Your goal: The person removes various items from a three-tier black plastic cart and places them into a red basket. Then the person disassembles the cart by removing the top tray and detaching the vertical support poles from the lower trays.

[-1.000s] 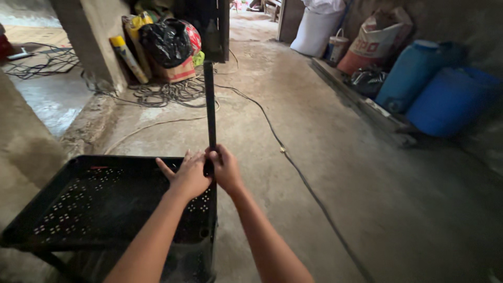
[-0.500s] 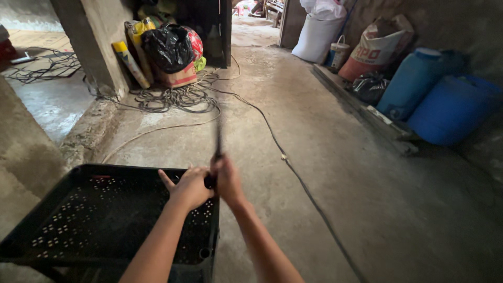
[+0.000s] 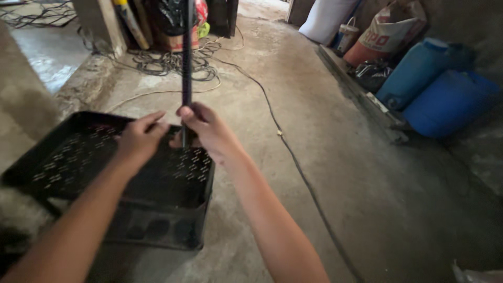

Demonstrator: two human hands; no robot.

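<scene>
Fingers [image 3: 184, 112] of the right hand [image 3: 209, 131] are curled shut around a thin black rod [image 3: 187, 57], thumb side uppermost; the left hand [image 3: 137, 140] sits just beside it, fingers bent toward the rod's lower end, though whether they actually pinch the rod or only rest against it cannot be told; the rod stands nearly upright, its long axis running from the two hands straight up and out of the top edge of the view, so its upper end is cut off; its lower end lies behind the right hand's fingers, just over the near right corner region of a black perforated plastic crate [image 3: 78, 157], and whether it touches or enters the crate is hidden; the right hand is the nearer and firmer hold, the left slightly lower and to the side; the crate rests on a concrete floor [image 3: 325, 157], its left portion dim; a dark cable [image 3: 293, 157] runs along the floor to the right, well apart; blue drums [image 3: 435, 89] and sacks [image 3: 377, 42] stand along the far right wall.
</scene>
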